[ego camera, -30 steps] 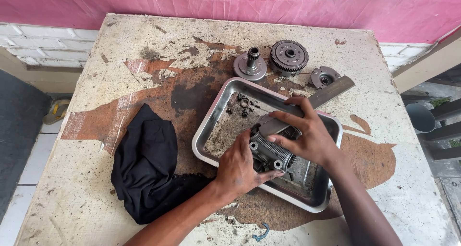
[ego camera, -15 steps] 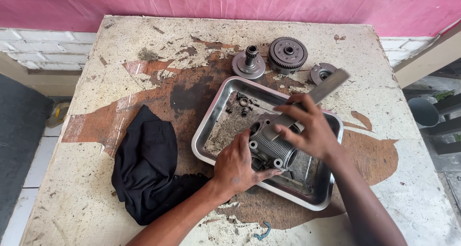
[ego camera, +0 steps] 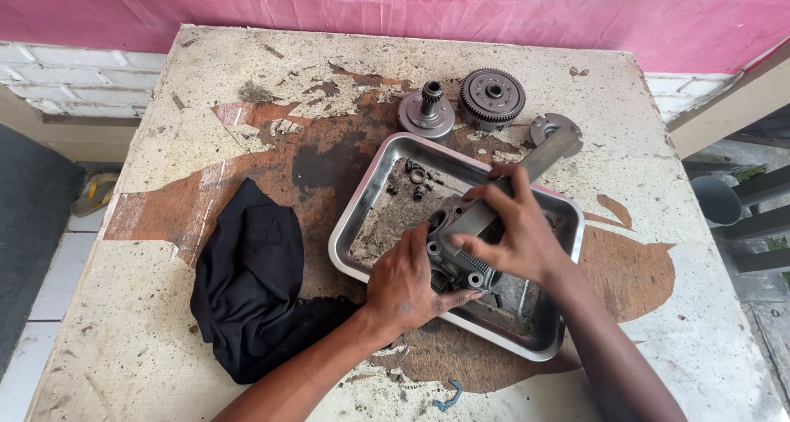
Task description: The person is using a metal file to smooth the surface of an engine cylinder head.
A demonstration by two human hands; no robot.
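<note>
Worn, stained surface below a pink wall: both hands on an engine part in a metal tray.

Since a second ago the flat bar has swung slightly, its far end now nearer the small disc; the grip looks settled. Left hand braces the finned part in the tray's middle, fingers wrapped on it. Right hand has fingers closed on the bar. Bar's long axis runs diagonally, pointing up-right. Gears and black rag lie outside the tray.

One metal tray, one black cloth, three gear parts
</note>
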